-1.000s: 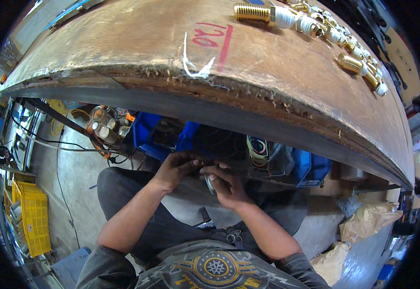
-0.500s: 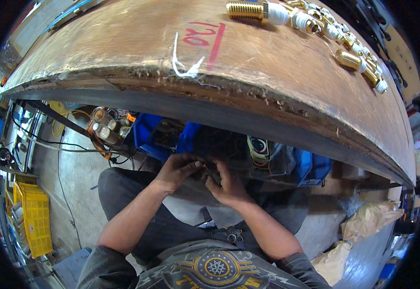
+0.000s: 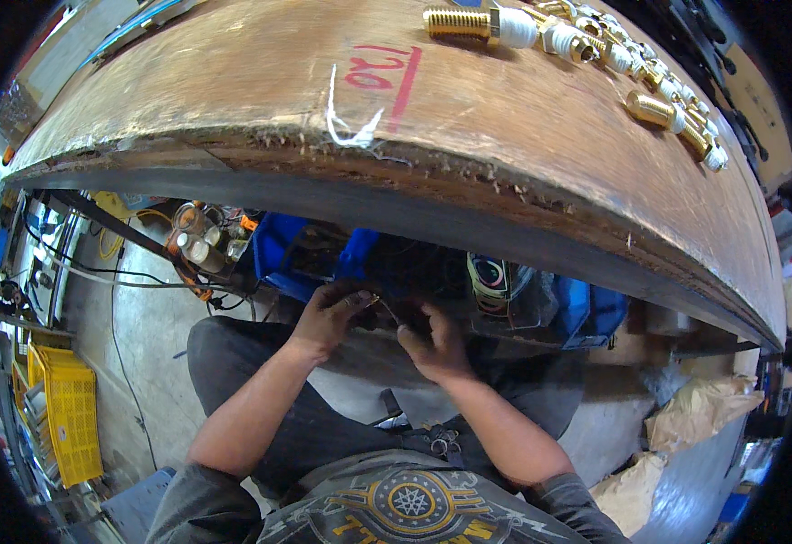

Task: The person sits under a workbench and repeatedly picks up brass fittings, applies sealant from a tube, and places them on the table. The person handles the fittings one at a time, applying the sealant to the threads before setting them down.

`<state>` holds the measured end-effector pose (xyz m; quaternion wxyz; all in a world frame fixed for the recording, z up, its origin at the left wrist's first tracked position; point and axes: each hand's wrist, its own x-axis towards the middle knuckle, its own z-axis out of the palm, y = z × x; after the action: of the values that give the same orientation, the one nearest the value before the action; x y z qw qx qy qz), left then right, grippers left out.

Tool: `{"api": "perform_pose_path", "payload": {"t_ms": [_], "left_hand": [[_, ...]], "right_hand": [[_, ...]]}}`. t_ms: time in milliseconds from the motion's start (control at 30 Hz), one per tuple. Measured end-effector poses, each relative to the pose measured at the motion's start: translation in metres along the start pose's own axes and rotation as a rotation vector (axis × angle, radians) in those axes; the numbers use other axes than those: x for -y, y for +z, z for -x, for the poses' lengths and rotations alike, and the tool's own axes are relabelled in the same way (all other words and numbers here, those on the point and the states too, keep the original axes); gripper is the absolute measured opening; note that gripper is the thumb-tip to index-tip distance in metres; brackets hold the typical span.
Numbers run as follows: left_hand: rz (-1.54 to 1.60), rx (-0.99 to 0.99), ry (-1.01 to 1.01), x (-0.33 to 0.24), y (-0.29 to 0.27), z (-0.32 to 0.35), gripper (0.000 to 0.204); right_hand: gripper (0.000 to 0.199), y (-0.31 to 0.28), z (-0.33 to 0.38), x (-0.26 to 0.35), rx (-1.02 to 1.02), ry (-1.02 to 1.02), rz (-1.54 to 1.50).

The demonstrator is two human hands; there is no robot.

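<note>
Below the table edge, over my lap, my left hand [image 3: 325,319] is closed with a small brass fitting [image 3: 375,298] pinched at its fingertips. Only a glint of the fitting shows; the fingers and shadow hide the rest. To its right, my right hand [image 3: 434,346] is closed, thumb against fingers, on the end of a thin pale strand [image 3: 390,311] that runs toward the fitting. Up on the table, several brass fittings with white tape around their threads lie at the right, the nearest one [image 3: 459,24] on its side. A loose white strip [image 3: 356,138] rests by the table's front edge.
The worn wooden table [image 3: 233,86] overhangs my hands. Beneath it stand blue bins [image 3: 280,249] and glass jars [image 3: 198,249]. Cables hang at the left, above a yellow crate [image 3: 69,417]. Brown paper [image 3: 700,412] lies on the floor at the right.
My hands have moved apart, the right one shifting right and down. The strand is now stretched between them, and the fitting's tip shows at my left fingertips.
</note>
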<state>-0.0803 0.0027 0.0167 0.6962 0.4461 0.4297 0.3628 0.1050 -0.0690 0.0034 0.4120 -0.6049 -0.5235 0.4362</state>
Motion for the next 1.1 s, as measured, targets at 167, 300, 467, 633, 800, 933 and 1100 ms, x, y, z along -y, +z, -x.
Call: {"api": "perform_pose_path", "payload": {"t_ms": [167,300,467,633,800,933,1100], "left_hand": [[0.348,-0.025,-0.273,0.014,-0.01,-0.002,0.017],[0.341,-0.019,-0.373,-0.009,0.01,0.01,0.012],[0.354,0.071,-0.249,-0.018,0.006,0.008,0.016],[0.28,0.07,-0.219,-0.016,0.003,0.006,0.024],[0.134,-0.152,-0.074,0.001,-0.006,-0.001,0.027],[-0.111,-0.001,-0.032,-0.002,0.0,0.003,0.033],[-0.153,0.256,-0.168,-0.01,0.003,0.006,0.039]], "right_hand": [[0.055,-0.006,0.0,0.006,0.101,-0.051,-0.584],[0.062,-0.013,-0.001,0.008,0.164,-0.15,-0.631],[0.063,-0.009,0.0,0.013,0.197,-0.133,-0.682],[0.059,-0.012,-0.003,0.018,0.218,-0.134,-0.59],[0.066,-0.014,0.001,0.007,0.161,-0.132,-0.515],[0.071,-0.016,-0.002,-0.012,0.124,-0.405,-0.19],[0.077,-0.017,0.003,0.013,0.135,-0.406,-0.104]]}}
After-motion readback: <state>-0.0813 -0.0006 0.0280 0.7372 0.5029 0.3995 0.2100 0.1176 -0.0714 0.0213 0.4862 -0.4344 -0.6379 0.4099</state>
